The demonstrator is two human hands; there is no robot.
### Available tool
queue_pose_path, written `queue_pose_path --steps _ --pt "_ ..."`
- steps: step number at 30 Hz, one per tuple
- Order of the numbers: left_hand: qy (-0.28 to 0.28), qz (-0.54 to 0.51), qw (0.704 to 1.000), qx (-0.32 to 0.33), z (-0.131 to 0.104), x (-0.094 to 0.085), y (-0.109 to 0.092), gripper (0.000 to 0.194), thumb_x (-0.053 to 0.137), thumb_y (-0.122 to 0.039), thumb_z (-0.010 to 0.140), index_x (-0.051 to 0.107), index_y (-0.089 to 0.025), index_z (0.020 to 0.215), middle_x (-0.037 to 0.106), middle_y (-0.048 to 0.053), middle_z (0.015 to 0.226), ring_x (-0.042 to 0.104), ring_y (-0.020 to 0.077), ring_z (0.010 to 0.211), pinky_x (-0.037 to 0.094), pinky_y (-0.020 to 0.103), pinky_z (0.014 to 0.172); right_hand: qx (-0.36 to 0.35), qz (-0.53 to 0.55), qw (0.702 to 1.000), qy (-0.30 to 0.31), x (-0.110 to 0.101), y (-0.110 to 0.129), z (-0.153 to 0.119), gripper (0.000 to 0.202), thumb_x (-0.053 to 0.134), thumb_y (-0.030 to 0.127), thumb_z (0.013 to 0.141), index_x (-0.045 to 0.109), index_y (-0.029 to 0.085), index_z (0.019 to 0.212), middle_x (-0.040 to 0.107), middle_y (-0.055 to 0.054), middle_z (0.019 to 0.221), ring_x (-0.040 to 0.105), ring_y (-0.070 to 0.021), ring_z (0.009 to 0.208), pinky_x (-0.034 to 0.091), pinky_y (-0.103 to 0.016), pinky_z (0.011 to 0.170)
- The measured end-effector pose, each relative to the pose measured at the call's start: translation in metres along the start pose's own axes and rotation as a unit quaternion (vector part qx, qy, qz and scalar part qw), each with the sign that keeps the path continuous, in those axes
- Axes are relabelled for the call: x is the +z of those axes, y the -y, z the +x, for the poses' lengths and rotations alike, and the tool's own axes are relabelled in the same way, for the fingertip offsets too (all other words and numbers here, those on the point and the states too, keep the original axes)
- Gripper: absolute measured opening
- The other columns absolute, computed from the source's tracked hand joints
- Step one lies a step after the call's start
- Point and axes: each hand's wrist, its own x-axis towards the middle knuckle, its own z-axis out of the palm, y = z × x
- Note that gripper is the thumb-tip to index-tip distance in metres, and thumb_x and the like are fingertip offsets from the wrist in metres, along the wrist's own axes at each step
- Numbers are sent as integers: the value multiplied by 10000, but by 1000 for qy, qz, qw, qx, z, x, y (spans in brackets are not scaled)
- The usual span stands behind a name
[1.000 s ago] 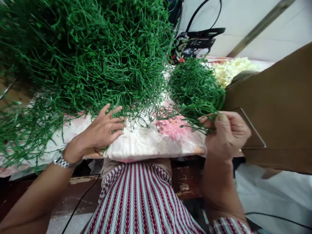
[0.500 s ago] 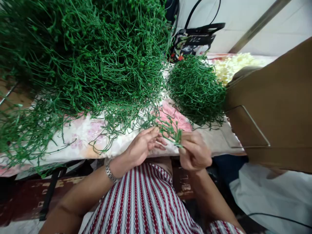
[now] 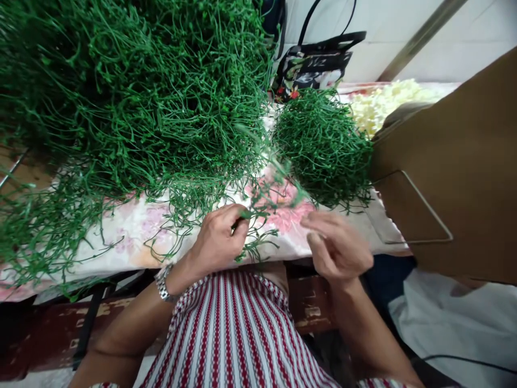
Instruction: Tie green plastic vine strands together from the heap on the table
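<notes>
Thin green artificial stems (image 3: 260,213) stick out from my left hand (image 3: 222,234), whose thumb and fingers close on them above the table's front edge. To the right, my right hand (image 3: 337,245) is blurred, its fingers partly extended beside a smear of green stems (image 3: 283,180) over the pink flower print. Whether those stems touch my right fingers cannot be made out. Behind my left hand rises a large heap of green stems (image 3: 161,102); a smaller pile (image 3: 323,145) lies behind my right hand.
A brown cardboard box (image 3: 456,178) with a bent wire on it stands at the right. Cream-yellow pieces (image 3: 391,105) lie behind it. A black floral bag (image 3: 315,67) stands at the back. The floral tablecloth (image 3: 137,231) shows along the front. Loose stems (image 3: 48,231) spread at the left.
My hands have moved apart, left hand leftward and right hand rightward. My left fingers have closed on stems. The green pieces that were at my right fingertips now show blurred above and between the hands.
</notes>
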Motion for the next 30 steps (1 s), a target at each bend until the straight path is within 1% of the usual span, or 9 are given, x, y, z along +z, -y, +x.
queue_pose_path --steps 2,4,7,10,14,17,21,24,30 --pt "16 39 999 10 -6 0 3 125 469 -116 761 577 -171 732 600 13 680 535 128 623 387 243 587 -40 -53 997 26 5 2 18 341 619 118 715 622 247 1031 638 -74 932 600 -219 878 509 -376 758" --pt "15 55 998 5 -12 1 5 132 467 -118 767 573 -170 707 608 15 665 546 131 616 405 249 599 -72 -88 988 107 17 6 32 290 643 182 729 624 235 1013 631 -88 995 573 -239 960 486 -395 829" --pt "-16 84 996 13 -19 2 7 139 453 -111 786 582 -158 767 632 35 720 574 143 667 435 264 661 -20 -58 984 166 38 8 36 231 620 268 770 631 188 987 632 -105 1004 572 -242 966 479 -395 843" --pt "-39 129 990 36 -23 0 11 138 451 -96 779 578 -151 776 615 42 708 568 153 670 439 275 663 98 80 983 136 52 4 23 162 582 266 809 642 186 937 652 -74 938 600 -203 906 492 -354 812" --pt "-34 123 991 45 -28 -3 17 158 448 -82 777 583 -162 796 628 41 740 576 151 702 448 275 681 264 265 925 65 59 -7 7 150 588 325 814 642 190 848 653 -26 807 616 -151 767 516 -298 721" --pt "-46 110 992 45 -32 -6 19 170 447 -94 798 595 -167 837 639 37 769 577 147 724 452 281 700 325 316 890 48 56 -12 5 154 618 332 795 640 179 798 644 -11 742 609 -123 696 519 -263 672" --pt "-43 72 996 29 -33 -10 18 191 454 -116 815 611 -165 913 638 41 808 568 156 778 452 304 750 314 348 881 65 53 -10 7 149 616 324 804 640 178 791 653 -7 730 619 -114 672 524 -253 654" --pt "-57 -47 997 -29 -29 -15 14 244 456 -148 834 602 -177 1027 644 49 950 581 156 900 457 300 827 290 353 885 92 55 -5 9 139 600 315 817 643 184 807 657 -3 717 617 -109 640 520 -246 620" --pt "-21 -280 950 -139 -13 -15 13 216 569 -247 802 637 -176 993 664 48 938 605 147 858 482 258 778 198 315 920 123 63 3 10 101 578 234 830 662 184 809 683 -16 741 640 -125 687 521 -256 660"
